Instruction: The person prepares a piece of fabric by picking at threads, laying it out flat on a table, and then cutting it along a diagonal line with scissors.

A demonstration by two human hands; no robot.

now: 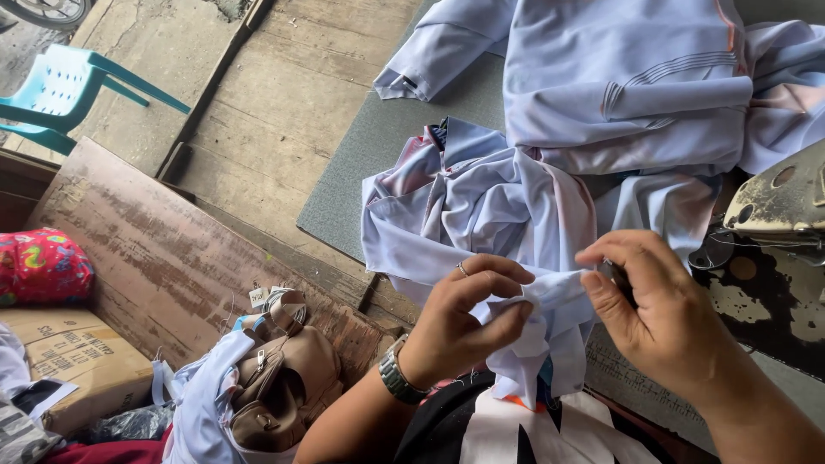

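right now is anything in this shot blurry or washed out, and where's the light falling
Head view: soft, even daylight with no hard shadows. The pale blue garments at top right are the brightest area and slightly washed out. The left hand, the right hand and the fabric piece pinched between them are fairly sharp. The brown bag at the lower left sits in dimmer light.

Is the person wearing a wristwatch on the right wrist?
No. The metal wristwatch sits on the left wrist, below the left hand pinching the pale blue fabric; the right hand's wrist is bare.
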